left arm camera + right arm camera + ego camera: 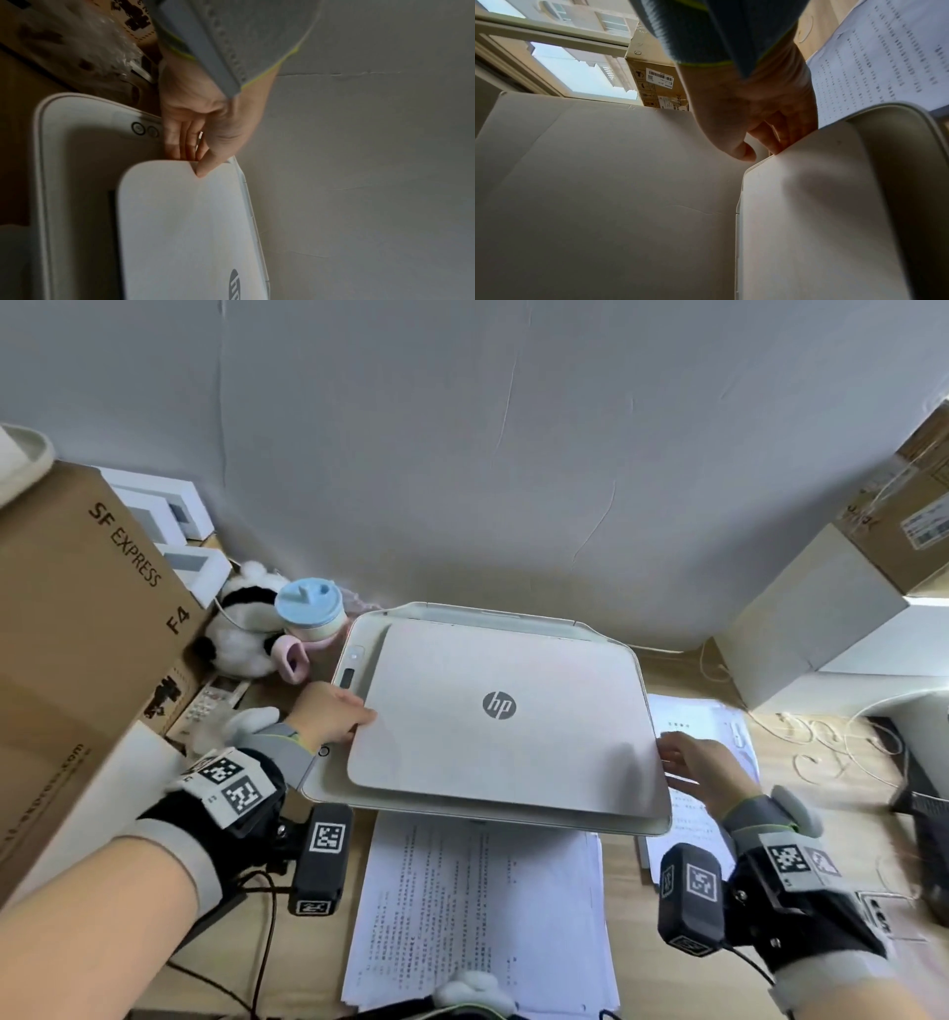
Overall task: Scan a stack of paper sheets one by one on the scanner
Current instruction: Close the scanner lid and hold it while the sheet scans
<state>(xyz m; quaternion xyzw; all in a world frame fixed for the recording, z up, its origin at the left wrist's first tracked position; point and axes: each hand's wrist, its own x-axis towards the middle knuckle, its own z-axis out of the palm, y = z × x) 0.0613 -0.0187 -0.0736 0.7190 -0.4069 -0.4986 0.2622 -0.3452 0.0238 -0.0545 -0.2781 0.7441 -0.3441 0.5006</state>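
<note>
Left hand (334,711) pinches scanner lid (513,762) at left edge, thumb on top | right hand (703,767) fingers straight against right edge, thumb clear | paper stack (482,906) on bench (634,968), before scanner (334,788)

Cardboard box (77,608), plush toy (241,634), cup (308,611)

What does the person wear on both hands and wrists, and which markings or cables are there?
Both the left hand and right hand have a grey knit cuff with yellow-green trim. Each wrist carries a black strap with black-and-white square tags, a black camera box and a thin black cable. Sleeves are pale grey.
</note>
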